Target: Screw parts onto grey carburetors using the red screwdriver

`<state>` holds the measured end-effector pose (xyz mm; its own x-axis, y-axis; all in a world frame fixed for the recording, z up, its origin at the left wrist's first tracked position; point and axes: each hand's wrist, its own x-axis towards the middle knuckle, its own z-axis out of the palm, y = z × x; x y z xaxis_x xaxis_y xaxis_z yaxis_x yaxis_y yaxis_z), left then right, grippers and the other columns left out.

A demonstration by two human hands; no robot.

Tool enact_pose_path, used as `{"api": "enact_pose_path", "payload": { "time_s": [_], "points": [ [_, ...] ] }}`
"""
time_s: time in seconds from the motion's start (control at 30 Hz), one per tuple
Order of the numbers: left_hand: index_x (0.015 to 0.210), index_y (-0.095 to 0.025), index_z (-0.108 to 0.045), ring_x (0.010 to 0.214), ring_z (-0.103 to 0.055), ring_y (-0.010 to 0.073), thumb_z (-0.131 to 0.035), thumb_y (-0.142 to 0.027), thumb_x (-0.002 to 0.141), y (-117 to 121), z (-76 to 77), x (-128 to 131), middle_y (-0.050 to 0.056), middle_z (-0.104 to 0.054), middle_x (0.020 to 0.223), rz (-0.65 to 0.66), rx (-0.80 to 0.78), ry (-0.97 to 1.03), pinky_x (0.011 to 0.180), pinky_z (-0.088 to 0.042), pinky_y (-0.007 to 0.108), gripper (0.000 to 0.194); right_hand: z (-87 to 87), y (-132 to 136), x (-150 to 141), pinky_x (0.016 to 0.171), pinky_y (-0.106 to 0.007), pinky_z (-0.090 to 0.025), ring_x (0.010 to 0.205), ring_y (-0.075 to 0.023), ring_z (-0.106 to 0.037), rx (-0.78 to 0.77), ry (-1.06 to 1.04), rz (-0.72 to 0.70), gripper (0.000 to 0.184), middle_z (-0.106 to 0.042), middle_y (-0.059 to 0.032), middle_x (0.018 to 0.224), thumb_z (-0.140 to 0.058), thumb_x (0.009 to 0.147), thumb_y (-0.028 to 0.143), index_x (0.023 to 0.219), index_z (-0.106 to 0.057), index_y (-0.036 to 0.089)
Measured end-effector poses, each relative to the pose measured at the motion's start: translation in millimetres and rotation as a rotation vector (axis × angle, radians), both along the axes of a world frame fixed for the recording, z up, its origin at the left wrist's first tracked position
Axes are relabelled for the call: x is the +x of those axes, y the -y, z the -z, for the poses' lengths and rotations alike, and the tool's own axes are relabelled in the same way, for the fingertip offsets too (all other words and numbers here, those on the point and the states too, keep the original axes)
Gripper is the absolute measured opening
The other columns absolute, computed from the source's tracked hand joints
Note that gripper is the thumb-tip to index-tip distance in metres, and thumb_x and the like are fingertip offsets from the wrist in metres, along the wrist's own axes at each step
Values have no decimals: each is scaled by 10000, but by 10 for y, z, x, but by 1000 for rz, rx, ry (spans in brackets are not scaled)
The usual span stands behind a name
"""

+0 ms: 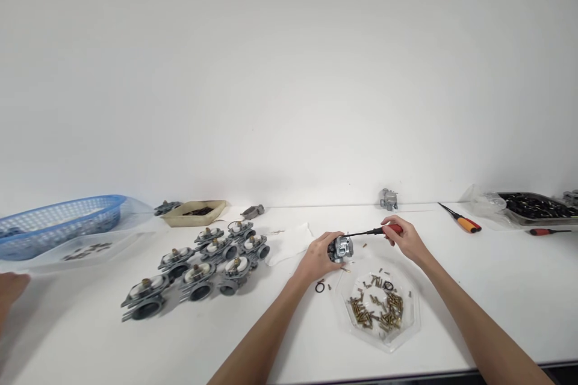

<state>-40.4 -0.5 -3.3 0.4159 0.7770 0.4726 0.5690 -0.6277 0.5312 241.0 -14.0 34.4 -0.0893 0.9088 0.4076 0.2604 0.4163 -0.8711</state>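
Note:
My left hand (321,257) is closed around a small grey metal carburetor (344,246), holding it at the table surface. In my right hand (403,239) is a screwdriver (392,229) with a red and black handle, gripped by the fingertips. Its dark shaft points left and lies almost level, with the tip at the top of the carburetor; whether it sits in a screw I cannot tell. Just below, a clear octagonal tray (413,319) holds many small brass parts (392,313). A black rubber ring (320,286) and a few tiny pieces lie left of the tray.
Several carburetor bodies (197,277) with white round parts stand left of my hands. Farther left are a blue basket (102,216) and another person's hand (12,287). Orange- and red-handled pliers or screwdrivers (467,224) and a metal tray of black parts (537,206) lie right.

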Motion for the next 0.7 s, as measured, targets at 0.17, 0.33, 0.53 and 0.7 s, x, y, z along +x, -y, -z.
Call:
{"api": "enact_pose_path", "payload": {
  "time_s": [0.17,0.33,0.53,0.7],
  "points": [
    [1284,-281,-546,1061,-659,264,-764,-187,671,15,-8,17,41,-644,1231,8,6,6,937,-528,389,658,6,-12,-14,478,-259,-388,458,-123,-472,-58,-31,28,339,-531,41,560,-629,845,539,900,-596,206],
    [1268,-268,-545,1061,-658,267,-771,-179,662,20,-22,26,45,-652,1215,-3,-22,14,949,-514,395,653,-36,22,-6,622,-297,-483,609,-151,-557,48,-46,-26,341,-596,19,697,-698,802,432,1028,-550,225],
    [1264,-263,-537,1082,-647,269,-781,-209,668,11,-12,24,45,-651,1210,-15,-35,29,950,-508,394,646,-8,16,-48,465,-257,-395,478,-132,-489,-65,-26,37,351,-534,43,585,-633,830,537,943,-540,218],
    [1272,-277,-532,1079,-645,268,-753,-199,679,16,-21,26,44,-638,1226,0,-27,13,931,-514,389,638,-20,26,-53,456,-249,-357,445,-110,-407,-19,-37,32,343,-436,80,536,-627,838,534,940,-539,218]
  ]
}}
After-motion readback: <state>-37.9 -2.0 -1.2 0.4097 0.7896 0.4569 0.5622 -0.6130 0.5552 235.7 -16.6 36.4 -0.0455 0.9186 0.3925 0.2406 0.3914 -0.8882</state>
